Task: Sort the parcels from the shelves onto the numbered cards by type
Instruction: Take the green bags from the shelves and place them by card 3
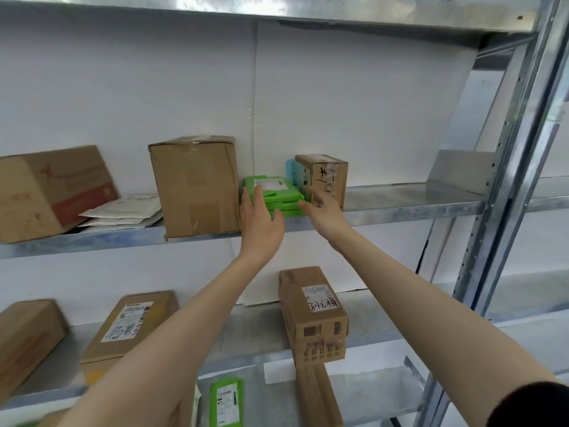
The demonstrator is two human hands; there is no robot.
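Note:
A stack of flat green parcels (278, 197) with a white label on top lies on the upper shelf (400, 204), between a tall cardboard box (197, 186) and a small brown box (326, 177) with black writing. My left hand (261, 223) reaches up with fingers spread, its fingertips resting on the stack's left edge. My right hand (323, 211) is at the stack's right front corner, fingers apart, touching the stack and the small box. Neither hand has closed on anything. No numbered cards are in view.
The upper shelf also holds a large box (52, 192) at far left and white mailers (123, 211). The middle shelf carries a labelled flat box (129, 325), another box (27, 337) and stacked boxes (314, 315). A green parcel (226, 402) lies lower down. A steel upright (508, 180) stands right.

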